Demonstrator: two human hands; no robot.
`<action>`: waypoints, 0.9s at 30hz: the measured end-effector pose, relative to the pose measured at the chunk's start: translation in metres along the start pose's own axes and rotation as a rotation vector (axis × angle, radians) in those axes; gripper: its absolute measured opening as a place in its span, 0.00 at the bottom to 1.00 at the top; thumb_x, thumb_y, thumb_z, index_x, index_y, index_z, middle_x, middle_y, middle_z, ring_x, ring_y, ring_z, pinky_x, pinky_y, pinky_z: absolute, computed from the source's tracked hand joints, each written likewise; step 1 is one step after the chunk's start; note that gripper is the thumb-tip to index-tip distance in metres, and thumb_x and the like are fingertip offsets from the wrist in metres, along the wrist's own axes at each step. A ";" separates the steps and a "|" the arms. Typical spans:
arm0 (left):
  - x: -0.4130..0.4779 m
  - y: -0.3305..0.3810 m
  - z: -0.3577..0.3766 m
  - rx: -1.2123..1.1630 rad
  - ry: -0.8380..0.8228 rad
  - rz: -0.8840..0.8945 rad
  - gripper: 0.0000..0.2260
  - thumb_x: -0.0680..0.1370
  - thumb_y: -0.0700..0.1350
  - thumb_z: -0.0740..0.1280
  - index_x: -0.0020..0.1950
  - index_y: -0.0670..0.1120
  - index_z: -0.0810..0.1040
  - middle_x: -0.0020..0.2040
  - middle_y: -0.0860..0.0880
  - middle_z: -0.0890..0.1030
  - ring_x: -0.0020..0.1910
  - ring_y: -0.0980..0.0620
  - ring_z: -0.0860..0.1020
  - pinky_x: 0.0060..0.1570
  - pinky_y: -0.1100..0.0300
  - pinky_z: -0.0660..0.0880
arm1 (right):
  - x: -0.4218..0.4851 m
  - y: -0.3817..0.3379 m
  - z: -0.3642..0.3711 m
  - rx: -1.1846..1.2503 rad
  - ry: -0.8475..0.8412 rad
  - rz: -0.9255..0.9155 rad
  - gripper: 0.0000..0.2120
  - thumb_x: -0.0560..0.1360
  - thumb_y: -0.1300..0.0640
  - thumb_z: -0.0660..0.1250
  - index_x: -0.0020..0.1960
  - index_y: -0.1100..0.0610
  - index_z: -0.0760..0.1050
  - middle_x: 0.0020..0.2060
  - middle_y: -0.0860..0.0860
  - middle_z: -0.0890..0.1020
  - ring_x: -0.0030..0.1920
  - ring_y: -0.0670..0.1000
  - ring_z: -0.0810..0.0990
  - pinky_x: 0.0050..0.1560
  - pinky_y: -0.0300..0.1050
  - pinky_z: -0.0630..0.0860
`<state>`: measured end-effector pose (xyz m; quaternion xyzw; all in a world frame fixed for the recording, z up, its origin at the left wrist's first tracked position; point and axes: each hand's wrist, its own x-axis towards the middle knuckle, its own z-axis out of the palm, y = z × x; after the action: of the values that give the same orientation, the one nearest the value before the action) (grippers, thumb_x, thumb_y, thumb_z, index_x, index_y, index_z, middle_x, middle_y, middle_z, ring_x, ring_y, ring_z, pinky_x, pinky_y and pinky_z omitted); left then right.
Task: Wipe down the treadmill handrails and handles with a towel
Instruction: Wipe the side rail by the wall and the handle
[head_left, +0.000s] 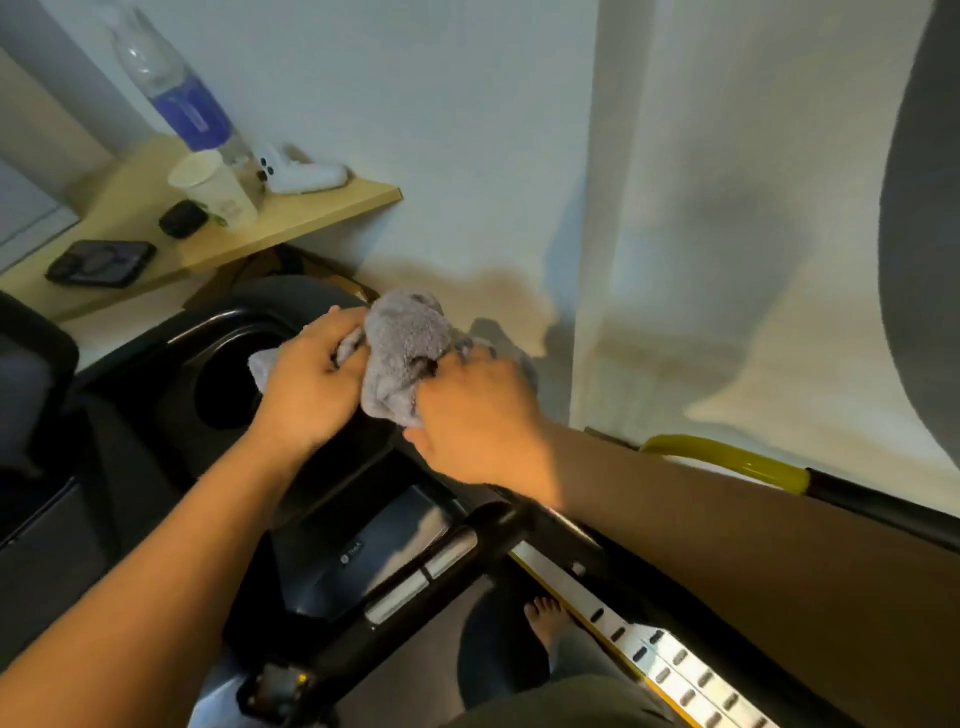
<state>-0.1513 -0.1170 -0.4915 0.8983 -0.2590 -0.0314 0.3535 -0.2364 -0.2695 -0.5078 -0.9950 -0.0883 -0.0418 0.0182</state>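
Legible markings: one small mark only, and it is not clearly readable.

A small pale logo with a short word beside it stands on the dark sloped panel (363, 545) of the treadmill, near the middle of the view and just beyond the two silver bars; the letters are too small and blurred to read with confidence. The clear bottle (179, 91) on the table (322, 208) at far left carries a blue label, lettering on it indistinct. The paper cup (215, 187) just beside the bottle bears a faint green print, unreadable. No numbers or signs can be read.
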 end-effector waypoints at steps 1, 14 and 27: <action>-0.002 0.002 -0.001 -0.026 0.031 -0.024 0.12 0.81 0.41 0.64 0.58 0.57 0.77 0.52 0.59 0.80 0.52 0.68 0.76 0.63 0.59 0.71 | 0.006 -0.002 0.001 0.023 -0.032 0.034 0.23 0.75 0.36 0.58 0.53 0.54 0.78 0.55 0.58 0.79 0.54 0.62 0.77 0.43 0.48 0.71; -0.052 0.019 0.006 0.425 -0.097 0.081 0.28 0.64 0.72 0.58 0.46 0.51 0.80 0.70 0.46 0.69 0.74 0.46 0.60 0.74 0.44 0.51 | -0.207 0.053 -0.008 0.790 0.038 0.399 0.17 0.75 0.47 0.68 0.64 0.40 0.76 0.67 0.41 0.74 0.67 0.41 0.71 0.66 0.42 0.68; -0.106 0.064 0.057 0.101 -0.092 0.171 0.12 0.71 0.38 0.72 0.54 0.41 0.78 0.71 0.40 0.68 0.71 0.43 0.65 0.68 0.58 0.59 | -0.142 -0.004 -0.005 0.125 0.068 0.485 0.22 0.79 0.45 0.56 0.69 0.54 0.65 0.63 0.56 0.74 0.60 0.59 0.76 0.58 0.56 0.74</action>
<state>-0.2845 -0.1396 -0.5059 0.8872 -0.3517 -0.0293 0.2972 -0.3767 -0.2909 -0.5149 -0.9821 0.1511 -0.0640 0.0919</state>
